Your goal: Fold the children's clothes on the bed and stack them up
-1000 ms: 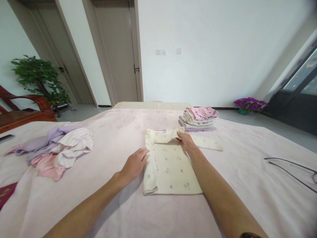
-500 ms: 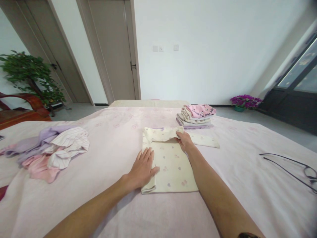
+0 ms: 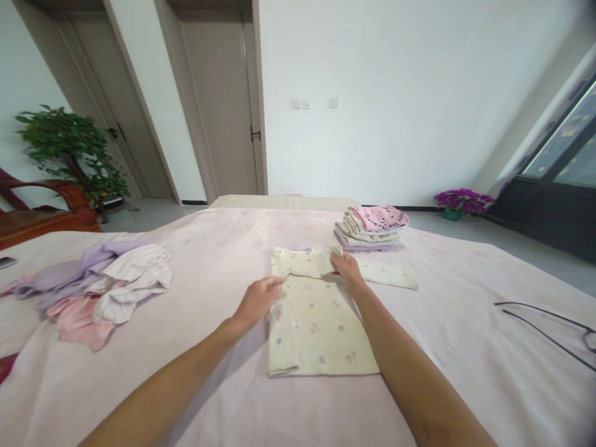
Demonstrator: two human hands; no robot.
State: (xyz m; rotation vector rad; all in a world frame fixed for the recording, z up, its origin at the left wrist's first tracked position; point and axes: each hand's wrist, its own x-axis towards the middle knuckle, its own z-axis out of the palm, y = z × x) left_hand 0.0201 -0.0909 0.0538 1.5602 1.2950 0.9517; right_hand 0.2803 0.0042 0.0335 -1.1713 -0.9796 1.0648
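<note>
A cream long-sleeved shirt (image 3: 321, 323) with small heart prints lies in front of me, its left side folded inward. One sleeve is laid across the upper part, while the other sleeve (image 3: 391, 273) stretches out to the right. My right hand (image 3: 348, 270) pinches the end of the folded-over sleeve near the upper right of the shirt. At the upper left edge, my left hand (image 3: 258, 301) is curled with thumb and fingertips closed on the fabric by the fold; part of its fingers is hidden.
A stack of folded clothes (image 3: 372, 228) stands beyond the shirt on the right. Crumpled clothes (image 3: 102, 285) lie at the left, with a phone (image 3: 7, 262) at the far edge. Eyeglasses (image 3: 549, 313) rest at the right on the pale pink bed cover (image 3: 209, 261).
My left hand has gone from lying flat on the folded side to gripping its upper left edge. My right hand keeps hold of the sleeve end. The view has tilted up slightly.
</note>
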